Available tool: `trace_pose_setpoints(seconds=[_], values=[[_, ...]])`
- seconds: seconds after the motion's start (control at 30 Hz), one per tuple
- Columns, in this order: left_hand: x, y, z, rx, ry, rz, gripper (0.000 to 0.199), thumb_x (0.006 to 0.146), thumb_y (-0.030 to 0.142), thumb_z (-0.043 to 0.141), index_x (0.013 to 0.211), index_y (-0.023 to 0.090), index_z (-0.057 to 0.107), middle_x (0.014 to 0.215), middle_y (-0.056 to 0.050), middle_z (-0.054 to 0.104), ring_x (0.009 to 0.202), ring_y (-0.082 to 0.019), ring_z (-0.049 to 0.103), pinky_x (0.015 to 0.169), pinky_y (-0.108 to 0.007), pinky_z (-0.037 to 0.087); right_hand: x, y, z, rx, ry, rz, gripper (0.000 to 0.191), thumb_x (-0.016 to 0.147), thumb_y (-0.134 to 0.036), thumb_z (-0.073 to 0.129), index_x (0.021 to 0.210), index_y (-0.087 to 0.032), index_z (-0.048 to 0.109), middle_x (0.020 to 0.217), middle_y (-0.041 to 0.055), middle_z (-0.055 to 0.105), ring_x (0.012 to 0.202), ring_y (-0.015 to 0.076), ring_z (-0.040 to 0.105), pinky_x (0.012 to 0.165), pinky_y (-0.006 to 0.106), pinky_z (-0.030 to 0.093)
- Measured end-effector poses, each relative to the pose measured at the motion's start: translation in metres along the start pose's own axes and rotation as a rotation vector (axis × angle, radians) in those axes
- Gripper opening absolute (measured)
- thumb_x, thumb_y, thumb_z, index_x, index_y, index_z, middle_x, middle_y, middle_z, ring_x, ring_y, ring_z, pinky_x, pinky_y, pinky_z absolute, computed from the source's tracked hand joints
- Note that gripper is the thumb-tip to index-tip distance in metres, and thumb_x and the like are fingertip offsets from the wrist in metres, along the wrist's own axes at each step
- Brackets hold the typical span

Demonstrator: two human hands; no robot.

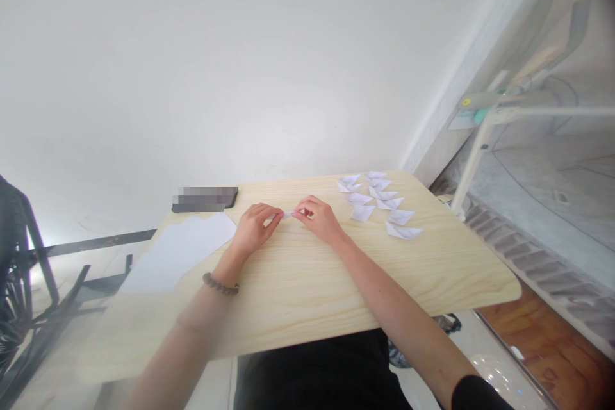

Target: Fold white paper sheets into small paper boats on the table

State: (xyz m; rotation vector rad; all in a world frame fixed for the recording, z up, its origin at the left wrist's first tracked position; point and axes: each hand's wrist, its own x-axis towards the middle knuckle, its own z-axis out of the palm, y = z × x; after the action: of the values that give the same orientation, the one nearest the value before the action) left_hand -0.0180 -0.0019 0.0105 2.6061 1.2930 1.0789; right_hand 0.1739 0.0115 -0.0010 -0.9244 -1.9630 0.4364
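A small folded piece of white paper (288, 214) is pinched at both ends above the middle of the table. My left hand (257, 225), with a dark beaded bracelet on its wrist, grips one end between thumb and fingers. The other end is between the thumb and fingers of my right hand (318, 218). Much of the paper is covered by my fingertips, so its exact shape cannot be made out. To the right of my right hand, several folded paper boats (361, 212) stand in two rough rows.
White paper sheets (180, 250) lie at the left of the wooden table (298, 295). Behind them, against the wall, is a dark flat object (204, 200), partly pixelated. A black chair (29, 269) stands left, a white metal frame (473, 166) right.
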Motion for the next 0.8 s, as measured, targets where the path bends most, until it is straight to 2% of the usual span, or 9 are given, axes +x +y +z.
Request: trace_pose_setpoints(seconds=[0.4,0.8], values=[[0.0,-0.0002,0.0004,0.002,0.006,0.002,0.016,0.08,0.027,0.045,0.083,0.019,0.059,0.083,-0.004,0.063,0.078,-0.016,0.055,0.076,-0.031,0.039,-0.0002,0.0004,-0.0007,-0.003,0.024,0.03,0.014,0.074,-0.031,0.054,0.081,-0.019,0.058,0.086,0.0021,0.055,0.059,0.0076,0.049,0.059,0.022,0.04],[-0.0003,-0.0011,0.002,0.016,0.012,-0.002,0.017,0.08,0.028,0.046,0.084,0.02,0.06,0.083,-0.004,0.064,0.079,-0.016,0.055,0.076,-0.031,0.039,0.0009,-0.0008,-0.0021,-0.025,0.025,0.053,0.012,0.075,-0.029,0.054,0.073,-0.019,0.059,0.081,0.0008,0.057,0.061,0.0083,0.049,0.06,0.022,0.038]])
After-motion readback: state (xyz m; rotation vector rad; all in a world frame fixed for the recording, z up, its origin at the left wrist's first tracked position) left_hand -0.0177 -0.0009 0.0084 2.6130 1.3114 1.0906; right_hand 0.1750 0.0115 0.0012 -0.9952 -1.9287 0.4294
